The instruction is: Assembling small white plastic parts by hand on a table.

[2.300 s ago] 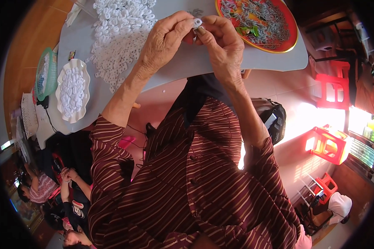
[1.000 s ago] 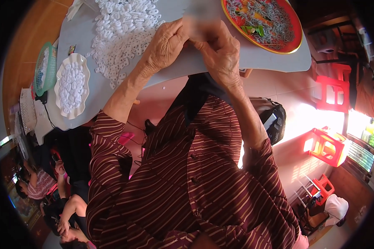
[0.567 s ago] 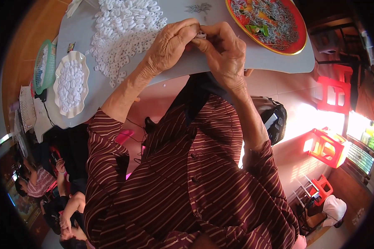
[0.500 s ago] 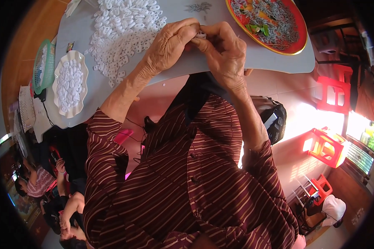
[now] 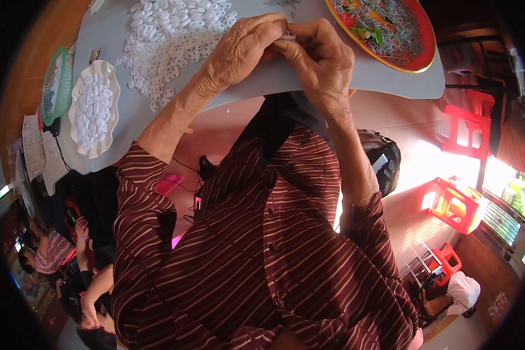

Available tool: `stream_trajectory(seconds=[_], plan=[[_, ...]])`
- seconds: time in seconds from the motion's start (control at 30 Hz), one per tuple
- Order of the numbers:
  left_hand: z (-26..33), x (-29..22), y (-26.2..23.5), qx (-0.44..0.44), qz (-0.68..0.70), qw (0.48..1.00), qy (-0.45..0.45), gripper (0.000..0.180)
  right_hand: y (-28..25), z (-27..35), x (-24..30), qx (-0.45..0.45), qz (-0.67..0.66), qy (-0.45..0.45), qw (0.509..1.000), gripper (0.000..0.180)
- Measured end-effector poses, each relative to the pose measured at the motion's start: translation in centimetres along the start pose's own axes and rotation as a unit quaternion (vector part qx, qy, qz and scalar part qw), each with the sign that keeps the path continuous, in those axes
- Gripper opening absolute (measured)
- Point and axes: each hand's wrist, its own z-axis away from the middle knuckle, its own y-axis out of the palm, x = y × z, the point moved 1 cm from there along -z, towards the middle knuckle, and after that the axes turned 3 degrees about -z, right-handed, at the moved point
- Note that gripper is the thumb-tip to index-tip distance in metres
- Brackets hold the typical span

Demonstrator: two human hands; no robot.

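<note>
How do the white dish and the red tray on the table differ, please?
The white dish has a wavy rim, while the red tray has a smooth, gold-edged one. The white dish holds white pieces; the red tray holds mostly thin grey pieces. The white dish is at the person's left, the red tray at the right. Both sit on the grey table.

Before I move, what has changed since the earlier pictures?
The small white piece, plainer earlier, is now mostly hidden between the left hand and right hand; no release shows. At lower left, another person's joined hands have parted. The white pile, wavy dish and red tray stay put; the view shifted slightly.
</note>
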Motion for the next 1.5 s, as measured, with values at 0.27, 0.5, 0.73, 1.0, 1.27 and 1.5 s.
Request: stream_trajectory(seconds=[0.27,0.5,0.73,1.0,1.27,1.5], plan=[[0.0,0.5,0.3,-0.028,-0.01,0.999,0.019,0.028,0.0,0.3,-0.5,-0.016,-0.019,0.052,0.998,0.022],[0.2,0.1,0.5,-0.008,-0.012,1.0,0.0,0.032,0.0,0.3,-0.2,-0.017,-0.02,0.045,0.999,0.02],[0.0,-0.1,0.1,0.002,-0.005,1.0,-0.01,0.032,0.2,0.0,0.5,-0.008,-0.033,0.042,0.999,0.019],[0.0,0.6,0.7,-0.029,-0.051,0.996,0.067,0.033,-0.1,0.3,-0.2,-0.011,-0.027,0.045,0.999,0.018],[-0.1,0.1,0.6,-0.016,-0.002,1.0,0.013,0.033,0.1,0.2,0.4,-0.014,-0.038,0.059,0.997,0.014],[0.1,0.6,1.0,-0.071,0.023,0.997,0.011,0.027,-0.6,-0.2,0.1,-0.005,-0.12,0.114,0.986,0.023]])
